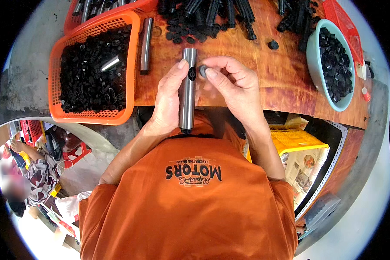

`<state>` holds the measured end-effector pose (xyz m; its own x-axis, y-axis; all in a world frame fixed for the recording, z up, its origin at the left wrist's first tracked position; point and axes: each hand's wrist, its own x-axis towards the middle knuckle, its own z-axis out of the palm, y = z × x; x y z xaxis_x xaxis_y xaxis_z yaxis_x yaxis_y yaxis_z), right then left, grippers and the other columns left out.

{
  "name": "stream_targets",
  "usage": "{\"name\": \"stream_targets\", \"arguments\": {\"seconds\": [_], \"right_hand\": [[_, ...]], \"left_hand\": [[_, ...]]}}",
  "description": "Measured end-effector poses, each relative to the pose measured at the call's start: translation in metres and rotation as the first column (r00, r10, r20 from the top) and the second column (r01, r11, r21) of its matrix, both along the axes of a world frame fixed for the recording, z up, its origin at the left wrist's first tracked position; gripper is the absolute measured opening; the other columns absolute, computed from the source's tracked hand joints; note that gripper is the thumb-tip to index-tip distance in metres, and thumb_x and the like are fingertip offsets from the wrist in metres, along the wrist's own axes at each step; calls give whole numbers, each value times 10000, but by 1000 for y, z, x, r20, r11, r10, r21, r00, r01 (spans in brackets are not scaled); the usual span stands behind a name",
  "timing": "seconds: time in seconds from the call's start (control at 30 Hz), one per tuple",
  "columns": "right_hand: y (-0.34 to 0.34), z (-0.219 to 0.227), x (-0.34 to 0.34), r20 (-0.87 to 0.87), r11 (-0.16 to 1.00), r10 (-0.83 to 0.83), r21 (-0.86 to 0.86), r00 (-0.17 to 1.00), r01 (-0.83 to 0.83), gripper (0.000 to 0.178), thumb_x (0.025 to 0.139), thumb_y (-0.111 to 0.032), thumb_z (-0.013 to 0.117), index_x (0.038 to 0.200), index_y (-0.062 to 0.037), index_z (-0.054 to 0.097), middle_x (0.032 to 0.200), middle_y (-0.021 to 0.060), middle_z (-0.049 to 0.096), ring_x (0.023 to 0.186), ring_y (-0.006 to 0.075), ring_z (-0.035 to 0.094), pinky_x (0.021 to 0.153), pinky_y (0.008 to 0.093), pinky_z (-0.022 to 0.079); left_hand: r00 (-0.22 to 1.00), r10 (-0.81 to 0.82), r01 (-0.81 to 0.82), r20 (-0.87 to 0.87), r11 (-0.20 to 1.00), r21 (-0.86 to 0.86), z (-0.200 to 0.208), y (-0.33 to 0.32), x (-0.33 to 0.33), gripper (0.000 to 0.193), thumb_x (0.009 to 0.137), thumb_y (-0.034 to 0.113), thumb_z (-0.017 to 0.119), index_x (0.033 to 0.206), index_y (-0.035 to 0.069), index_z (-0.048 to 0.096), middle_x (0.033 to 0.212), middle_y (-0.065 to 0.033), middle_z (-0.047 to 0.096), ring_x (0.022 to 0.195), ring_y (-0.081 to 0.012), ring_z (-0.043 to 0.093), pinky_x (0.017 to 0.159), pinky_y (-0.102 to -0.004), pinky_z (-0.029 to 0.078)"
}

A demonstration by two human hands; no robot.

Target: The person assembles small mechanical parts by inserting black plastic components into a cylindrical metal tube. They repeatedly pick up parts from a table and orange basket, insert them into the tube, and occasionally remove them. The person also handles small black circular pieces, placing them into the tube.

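My left hand (168,92) is closed around a shiny metal tube (186,104), held upright in the picture over the table's near edge. A black oval piece (192,73) shows on the tube's side near the upper part, by my left thumb. The tube's lower end is black. To the right of the tube, my right hand (237,84) pinches a small dark round cap (203,70) between thumb and fingers. That cap is close to the tube's side, and a narrow gap seems to separate them.
An orange basket (91,118) of small black parts stands at left, a metal tube (146,45) beside it. Black pieces (190,26) lie in heaps at the back. A pale blue bowl (313,73) of black caps and a yellow crate (297,139) are at right. Another person (41,180) is at far left.
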<state>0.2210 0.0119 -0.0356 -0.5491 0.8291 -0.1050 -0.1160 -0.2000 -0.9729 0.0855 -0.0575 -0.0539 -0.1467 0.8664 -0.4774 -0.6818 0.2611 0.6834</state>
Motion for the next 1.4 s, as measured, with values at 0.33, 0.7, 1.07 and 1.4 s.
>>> {"name": "stream_targets", "arguments": {"seconds": [0.33,0.7,1.07,1.4], "right_hand": [[-17,-12,-8,-104,992,-123,7,987,124,83,925,-20,579,1007,-17,584,797,-21,569,679,31,519,564,195,444],[-22,-30,-14,-8,861,-263,449,965,238,134,862,12,643,987,10,595,858,97,584,702,145,594,608,257,493],[-21,-25,-9,51,726,-315,656,948,206,153,829,28,667,975,23,622,821,112,585,694,177,589,594,274,478],[-27,-31,-3,20,830,-315,491,949,265,157,843,21,663,996,32,628,850,102,602,721,152,591,634,253,484]], "left_hand": [[992,40,-41,-116,999,-5,12,1,12,262,961,331,556,928,72,570,739,42,508,617,-31,446,539,-200,377],[990,66,-64,-125,998,19,15,3,14,338,1009,368,436,1002,59,572,814,33,531,730,-44,478,657,-217,426],[983,94,-75,-155,989,124,2,1,13,320,1004,355,464,909,66,563,759,45,497,676,-30,435,591,-197,374],[975,98,-84,-201,994,75,8,3,17,313,1001,344,473,964,56,591,785,42,539,686,-30,478,615,-208,413]]}}
